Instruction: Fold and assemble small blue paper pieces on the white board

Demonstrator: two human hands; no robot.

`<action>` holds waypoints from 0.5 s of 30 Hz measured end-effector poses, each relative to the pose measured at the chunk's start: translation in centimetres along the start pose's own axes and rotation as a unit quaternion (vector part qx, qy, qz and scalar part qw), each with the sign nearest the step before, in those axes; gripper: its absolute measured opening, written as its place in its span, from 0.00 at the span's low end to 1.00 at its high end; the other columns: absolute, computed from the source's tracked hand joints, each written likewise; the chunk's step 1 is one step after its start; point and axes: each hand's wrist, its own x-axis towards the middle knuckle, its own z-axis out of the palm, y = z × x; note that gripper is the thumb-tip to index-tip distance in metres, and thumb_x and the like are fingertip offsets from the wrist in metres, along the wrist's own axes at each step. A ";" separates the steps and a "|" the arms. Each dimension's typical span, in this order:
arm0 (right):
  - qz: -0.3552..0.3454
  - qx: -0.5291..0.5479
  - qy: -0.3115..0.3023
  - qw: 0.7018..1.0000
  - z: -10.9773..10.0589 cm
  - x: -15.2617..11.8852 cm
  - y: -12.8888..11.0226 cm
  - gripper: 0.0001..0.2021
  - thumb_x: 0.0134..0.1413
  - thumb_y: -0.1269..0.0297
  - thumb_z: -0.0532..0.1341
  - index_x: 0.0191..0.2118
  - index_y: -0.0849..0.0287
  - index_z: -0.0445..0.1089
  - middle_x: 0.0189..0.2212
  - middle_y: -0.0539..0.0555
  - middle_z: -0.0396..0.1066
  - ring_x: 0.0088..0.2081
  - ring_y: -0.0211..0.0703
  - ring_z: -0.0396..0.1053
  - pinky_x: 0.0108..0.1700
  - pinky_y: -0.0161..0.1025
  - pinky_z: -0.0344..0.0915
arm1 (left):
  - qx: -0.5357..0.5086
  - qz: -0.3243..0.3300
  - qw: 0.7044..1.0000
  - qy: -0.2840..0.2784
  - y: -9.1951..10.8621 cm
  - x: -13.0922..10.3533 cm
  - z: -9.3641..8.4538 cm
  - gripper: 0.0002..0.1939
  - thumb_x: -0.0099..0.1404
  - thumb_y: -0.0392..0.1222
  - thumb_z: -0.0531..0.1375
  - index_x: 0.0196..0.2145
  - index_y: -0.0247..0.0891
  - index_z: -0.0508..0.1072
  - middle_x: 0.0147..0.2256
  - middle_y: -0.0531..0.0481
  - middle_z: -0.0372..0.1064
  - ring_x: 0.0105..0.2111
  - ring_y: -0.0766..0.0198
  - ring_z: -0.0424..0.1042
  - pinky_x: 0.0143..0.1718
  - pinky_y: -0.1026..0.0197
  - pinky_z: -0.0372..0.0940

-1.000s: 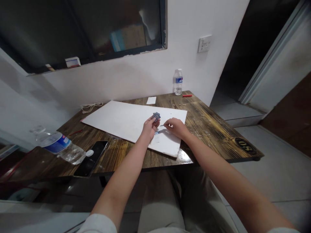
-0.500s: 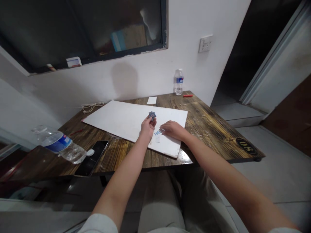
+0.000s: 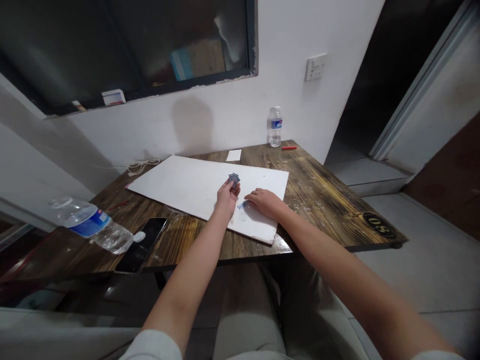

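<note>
Head camera, and the action centres on a fan of small, thin, blue-edged pieces (image 3: 234, 178), up above the right-hand part of the big white flat board (image 3: 180, 177). The left hand (image 3: 226, 196) has it pinched between thumb and fingers, the pieces spread and overlapping. Just below, small flat blue-outlined pieces (image 3: 241, 205) lie on the board, and the right hand (image 3: 265, 201) is right at them, palm down, fingers bent, tips at their edge. Is it gripping one? Cannot tell from here; the fingertips hide the contact.

For handling pieces this thin, a light fingertip touch looks best: steady one by its edge, press it flat, and avoid nudging its neighbour. On the left, a gentle pinch should be enough; too loose and the fan could slip, too tight and it may bend.

Now the arms: both reach forward from the body and converge over the board, the left wrist angled up to present the fan, the right forearm coming in low from the side.

Further out, the dark wood-grain table (image 3: 322, 200) carries a black phone (image 3: 137, 252) with a round white cap (image 3: 139, 236) on it, beside a large clear plastic bottle (image 3: 90, 222) with a blue label. At the back stand a smaller clear bottle (image 3: 276, 131) and, lying near it, a red stick-shaped object (image 3: 289, 148).
</note>
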 end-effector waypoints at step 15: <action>0.113 0.193 0.151 0.963 0.5 -0.3 1.3 0.13 0.51 0.79 0.56 0.39 0.59 0.73 0.35 0.55 0.74 0.36 0.43 0.69 0.41 0.38 0.64 | 0.038 0.025 0.999 -0.002 -0.1 -0.3 0.5 0.07 0.61 0.27 0.58 0.37 0.34 0.72 0.28 0.51 0.74 0.25 0.73 0.72 0.35 0.68 0.66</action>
